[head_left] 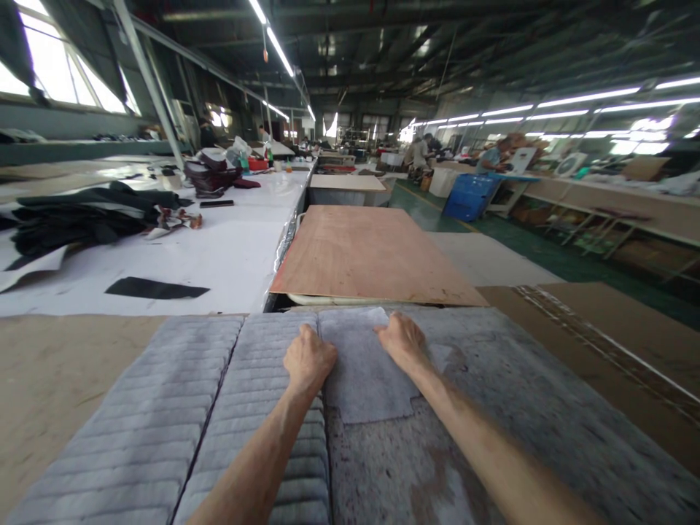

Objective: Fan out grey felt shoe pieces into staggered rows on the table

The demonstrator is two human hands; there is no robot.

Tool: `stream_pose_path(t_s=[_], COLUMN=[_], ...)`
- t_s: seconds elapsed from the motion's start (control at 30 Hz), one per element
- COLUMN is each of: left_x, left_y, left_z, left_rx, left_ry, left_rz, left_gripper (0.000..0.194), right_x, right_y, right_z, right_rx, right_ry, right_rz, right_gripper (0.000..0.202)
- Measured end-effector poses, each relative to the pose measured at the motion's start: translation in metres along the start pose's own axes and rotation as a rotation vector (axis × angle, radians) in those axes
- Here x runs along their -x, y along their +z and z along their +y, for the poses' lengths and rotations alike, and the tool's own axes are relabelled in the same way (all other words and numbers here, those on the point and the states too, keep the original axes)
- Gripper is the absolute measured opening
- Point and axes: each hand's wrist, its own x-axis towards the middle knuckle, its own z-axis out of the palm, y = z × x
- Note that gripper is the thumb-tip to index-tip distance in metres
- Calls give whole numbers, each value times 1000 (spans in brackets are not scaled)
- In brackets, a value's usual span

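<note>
Counter [65, 379] carries the mottled grey felt sheet [492, 408] and quilted grey panels [164, 423]. On these lies a smaller grey felt piece [364, 379]; I see left hand [309, 361] and right hand [402, 339], fingers curled, pressing its edges.

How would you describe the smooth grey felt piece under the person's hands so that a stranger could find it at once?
Start at the large plywood board lying ahead on the bench. Just in front of it both hands press on a pale grey felt piece, the left hand at its left edge and the right hand near its far corner. Unlike the ribbed quilted panels on its left and the mottled felt sheet beneath, it is smooth and plain.
</note>
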Motion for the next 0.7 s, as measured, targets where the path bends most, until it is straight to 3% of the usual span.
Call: stream_pose_path(t_s=[0.1, 0.2, 0.4, 0.53, 0.7], left_x=[0, 1, 1, -2, -4], left_y=[0, 0, 2, 4, 8], left_z=[0, 0, -1, -3, -6], left_rx=[-1, 3, 20, 46, 130], left_ry=[-2, -2, -1, 4, 32], left_rz=[1, 6, 21, 33, 92], left_gripper=[33, 32, 31, 30, 26], right_x=[9, 18, 38, 43, 42], right_y=[2, 3, 23, 36, 36], right_z=[0, 4, 19, 24, 24], right_rx=[22, 33, 49, 57, 65], right_ry=[-72, -221, -629, -681, -691], right_rz=[162, 211, 79, 24, 23], right_gripper=[33, 33, 57, 67, 68])
